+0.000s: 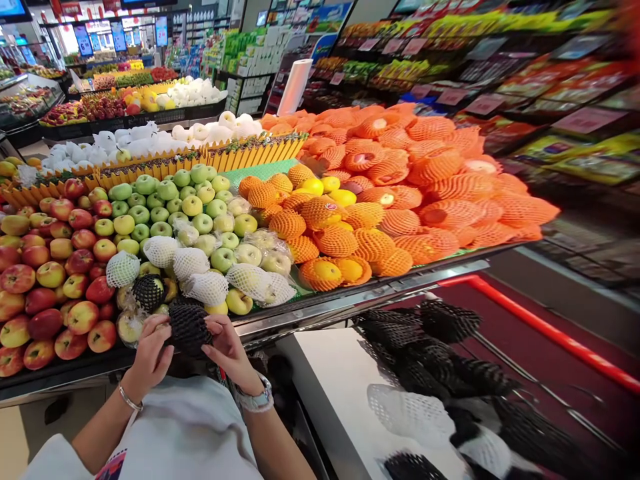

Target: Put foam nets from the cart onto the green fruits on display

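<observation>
A fruit-sized bundle in black foam netting (pixel 189 328) is held between my two hands at the display's front edge; what is inside the net is hidden. The fingers of my left hand (pixel 153 353) pinch its left side, and those of my right hand (pixel 231 352) grip its right side. Just behind it lie another black-netted fruit (pixel 149 292) and several fruits in white foam nets (pixel 191 263). Red-yellow apples (pixel 83 317) are piled to the left, with green apples (pixel 163 190) farther back.
Orange-netted fruits (pixel 370 247) and larger orange-netted ones (pixel 450 180) fill the display's right side. A white box (pixel 330 373) stands below the metal edge, beside loose black nets (pixel 435 353) and white nets (pixel 415 413). Snack shelves (pixel 575 87) rise at the right.
</observation>
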The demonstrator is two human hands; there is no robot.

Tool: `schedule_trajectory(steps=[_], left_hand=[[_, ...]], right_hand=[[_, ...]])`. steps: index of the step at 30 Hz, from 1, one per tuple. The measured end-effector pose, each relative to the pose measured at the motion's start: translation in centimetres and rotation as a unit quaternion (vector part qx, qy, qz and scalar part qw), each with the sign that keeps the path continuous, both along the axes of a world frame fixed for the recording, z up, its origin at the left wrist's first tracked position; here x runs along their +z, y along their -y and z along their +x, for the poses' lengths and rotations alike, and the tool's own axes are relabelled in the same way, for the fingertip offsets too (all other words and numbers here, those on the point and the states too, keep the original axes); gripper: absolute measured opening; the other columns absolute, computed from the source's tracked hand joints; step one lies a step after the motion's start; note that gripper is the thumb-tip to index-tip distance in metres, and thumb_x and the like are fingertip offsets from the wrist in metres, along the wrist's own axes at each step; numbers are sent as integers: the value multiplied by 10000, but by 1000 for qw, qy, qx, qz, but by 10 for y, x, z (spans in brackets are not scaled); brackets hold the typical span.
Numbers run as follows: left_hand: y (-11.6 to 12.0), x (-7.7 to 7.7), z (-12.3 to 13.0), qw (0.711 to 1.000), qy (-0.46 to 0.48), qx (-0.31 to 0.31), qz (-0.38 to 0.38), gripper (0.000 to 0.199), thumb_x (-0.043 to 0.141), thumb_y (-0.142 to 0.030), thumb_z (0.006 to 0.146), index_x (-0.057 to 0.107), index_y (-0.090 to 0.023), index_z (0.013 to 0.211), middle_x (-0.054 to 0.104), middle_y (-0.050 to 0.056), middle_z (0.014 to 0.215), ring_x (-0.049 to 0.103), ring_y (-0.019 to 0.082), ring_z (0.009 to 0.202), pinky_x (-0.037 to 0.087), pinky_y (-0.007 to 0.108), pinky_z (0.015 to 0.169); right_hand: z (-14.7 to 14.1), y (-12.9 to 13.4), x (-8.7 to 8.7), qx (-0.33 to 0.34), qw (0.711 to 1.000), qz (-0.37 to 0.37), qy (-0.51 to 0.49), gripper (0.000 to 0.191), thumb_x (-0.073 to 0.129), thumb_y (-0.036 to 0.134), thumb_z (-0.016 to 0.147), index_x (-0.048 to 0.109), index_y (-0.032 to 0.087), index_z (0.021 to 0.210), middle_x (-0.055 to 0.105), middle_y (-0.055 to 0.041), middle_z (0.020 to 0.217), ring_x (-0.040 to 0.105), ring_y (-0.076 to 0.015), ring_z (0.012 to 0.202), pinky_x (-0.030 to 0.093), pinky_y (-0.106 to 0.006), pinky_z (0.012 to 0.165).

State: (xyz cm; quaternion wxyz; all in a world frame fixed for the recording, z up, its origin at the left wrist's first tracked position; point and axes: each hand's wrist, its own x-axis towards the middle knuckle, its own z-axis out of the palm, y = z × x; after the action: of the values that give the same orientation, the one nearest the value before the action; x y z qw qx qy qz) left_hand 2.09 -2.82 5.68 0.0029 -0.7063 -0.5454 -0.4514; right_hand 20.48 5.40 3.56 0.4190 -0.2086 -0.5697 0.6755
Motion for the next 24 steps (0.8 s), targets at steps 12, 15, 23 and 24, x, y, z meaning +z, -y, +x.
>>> schedule_trajectory(steps=[12, 15, 23, 24], left_hand=[[-4, -7, 5, 992, 43, -76, -90, 261, 456, -253, 955, 635, -197, 1137, 625, -12, 579, 568, 165, 536, 517, 310, 622], [-2, -16, 3, 987, 54, -76, -129, 355, 511, -293, 928, 586, -189, 1259, 685, 5, 638, 627, 186, 599, 524, 308, 621], [2, -10, 5, 973, 102, -54, -201, 454, 355, -313, 995, 516, -148, 1386, 717, 75, 795, 665, 219, 775, 549, 345, 754], [3, -8, 6, 969, 101, -67, -214, 464, 346, -343, 1002, 517, -151, 1389, 715, 73, 777, 665, 229, 809, 547, 355, 782]], right_hand=[[-18, 7, -24, -79, 985, -137, -68, 380, 777, 354, 643, 414, 243, 663, 378, 74, 605, 329, -107, 535, 326, -216, 511], [-15, 5, -34, -71, 993, -96, 13, 305, 757, 454, 685, 550, 230, 687, 530, 29, 651, 460, -144, 612, 418, -262, 599], [5, 4, -52, -35, 990, 16, 136, 91, 661, 293, 761, 712, 224, 731, 707, -20, 778, 592, -207, 765, 513, -377, 792], [9, 3, -55, -33, 987, 33, 152, 98, 647, 283, 768, 725, 226, 787, 726, -32, 841, 611, -220, 818, 515, -397, 830]])
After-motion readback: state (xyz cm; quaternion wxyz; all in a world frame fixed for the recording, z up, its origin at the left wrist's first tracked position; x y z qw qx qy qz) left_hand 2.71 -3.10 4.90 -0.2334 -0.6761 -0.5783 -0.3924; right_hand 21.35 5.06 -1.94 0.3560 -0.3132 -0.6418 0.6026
